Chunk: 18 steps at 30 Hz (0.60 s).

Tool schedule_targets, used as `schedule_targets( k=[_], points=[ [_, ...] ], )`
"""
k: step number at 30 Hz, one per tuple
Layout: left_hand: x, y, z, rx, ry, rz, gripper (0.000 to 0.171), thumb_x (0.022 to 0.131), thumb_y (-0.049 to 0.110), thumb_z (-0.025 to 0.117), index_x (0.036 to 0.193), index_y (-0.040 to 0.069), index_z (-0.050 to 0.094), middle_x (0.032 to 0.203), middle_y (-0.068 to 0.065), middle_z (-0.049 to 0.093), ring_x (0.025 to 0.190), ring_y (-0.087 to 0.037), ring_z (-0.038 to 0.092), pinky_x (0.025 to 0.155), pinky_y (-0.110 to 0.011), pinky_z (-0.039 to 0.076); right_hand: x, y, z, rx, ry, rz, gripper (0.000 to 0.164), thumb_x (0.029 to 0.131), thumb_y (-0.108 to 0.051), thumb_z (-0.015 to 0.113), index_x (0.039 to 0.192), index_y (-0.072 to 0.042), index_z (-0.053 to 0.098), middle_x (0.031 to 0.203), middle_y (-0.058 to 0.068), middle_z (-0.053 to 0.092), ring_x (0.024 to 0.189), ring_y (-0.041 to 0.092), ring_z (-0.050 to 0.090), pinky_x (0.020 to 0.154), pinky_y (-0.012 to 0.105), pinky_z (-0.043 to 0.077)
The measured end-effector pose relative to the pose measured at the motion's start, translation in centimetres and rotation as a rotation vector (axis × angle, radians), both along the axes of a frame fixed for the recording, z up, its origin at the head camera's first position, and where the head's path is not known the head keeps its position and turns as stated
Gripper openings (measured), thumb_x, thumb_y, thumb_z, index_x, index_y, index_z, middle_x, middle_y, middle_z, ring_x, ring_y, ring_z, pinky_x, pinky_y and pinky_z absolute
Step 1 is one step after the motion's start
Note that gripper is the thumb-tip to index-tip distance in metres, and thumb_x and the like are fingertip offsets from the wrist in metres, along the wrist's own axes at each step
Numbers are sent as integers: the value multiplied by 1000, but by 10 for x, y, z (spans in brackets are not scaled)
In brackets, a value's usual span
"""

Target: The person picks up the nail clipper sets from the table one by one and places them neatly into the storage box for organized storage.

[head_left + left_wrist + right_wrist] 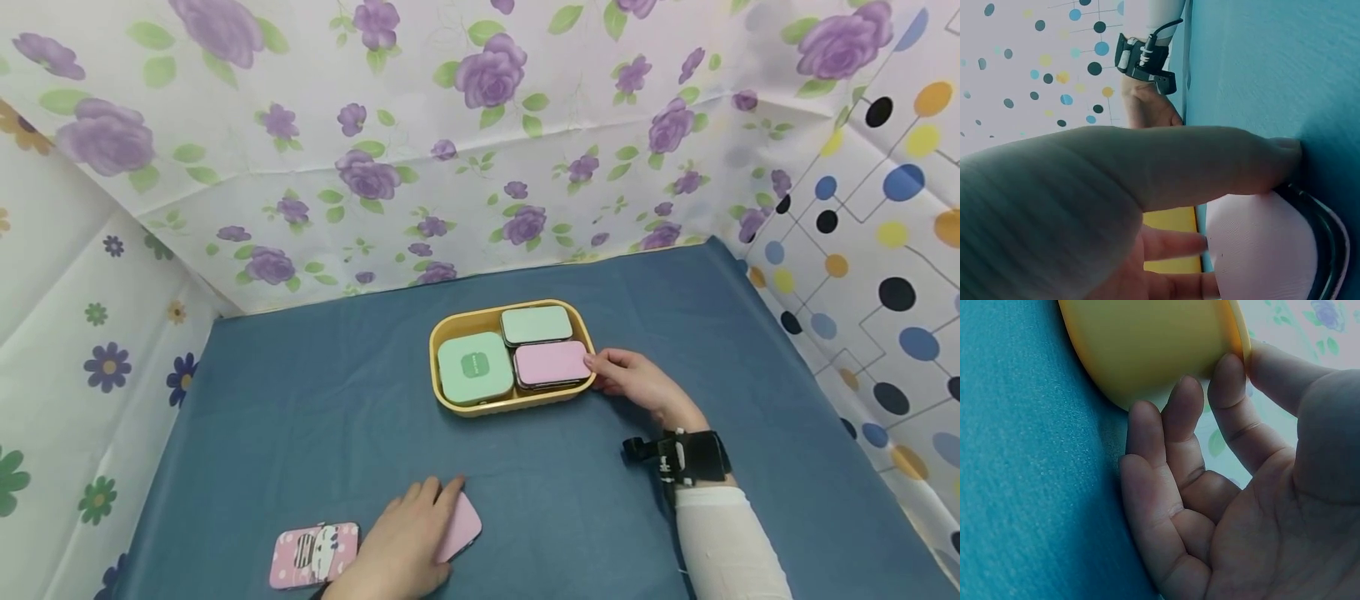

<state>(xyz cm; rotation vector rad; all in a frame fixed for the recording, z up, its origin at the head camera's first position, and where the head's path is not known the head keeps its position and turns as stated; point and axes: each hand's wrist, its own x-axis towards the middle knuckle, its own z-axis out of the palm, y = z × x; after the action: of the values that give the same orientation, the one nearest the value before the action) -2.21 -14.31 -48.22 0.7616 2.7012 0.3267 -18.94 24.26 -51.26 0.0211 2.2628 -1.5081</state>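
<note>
My left hand (408,533) lies over a pink rounded case (462,528) on the table, with its thumb and fingers at opposite edges. In the left wrist view, the thumb presses by the dark rim of that pink case (1266,244). At the right end of a yellow oval basket (480,410), my right hand (637,383) pinches the rim between thumb and index finger; the right wrist view shows the basket wall (1147,350) close by. Inside the basket sit a mint square tin (475,385), a pale green rectangular tin (536,324) and a pink rectangular tin (551,362).
A pink polka-dot case with a cartoon figure (315,555) lies left of my left hand. Blue cloth (300,417) covers the table. Floral sheeting (375,208) rises at the back, and a dotted sheet (862,250) bounds the right side.
</note>
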Motion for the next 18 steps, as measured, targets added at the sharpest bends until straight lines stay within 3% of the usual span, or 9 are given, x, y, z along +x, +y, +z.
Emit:
schedule_targets(
  k=[7,18],
  points=[
    [-1,-1,-1,5,-4,40,92,68,41,101,144,7,61,107,-6,56,95,-26,56,74,-49,51,0,0,2,-13,5,5,47,107,-54,63,107,-8,68,109,10,68,108,27,65,94,35,54],
    [-6,0,0,6,-78,66,83,73,35,98,144,12,62,108,-6,58,96,-26,58,74,-52,52,1,0,2,-8,0,1,46,106,-54,63,107,-9,68,109,9,68,107,27,65,92,35,54]
  ],
)
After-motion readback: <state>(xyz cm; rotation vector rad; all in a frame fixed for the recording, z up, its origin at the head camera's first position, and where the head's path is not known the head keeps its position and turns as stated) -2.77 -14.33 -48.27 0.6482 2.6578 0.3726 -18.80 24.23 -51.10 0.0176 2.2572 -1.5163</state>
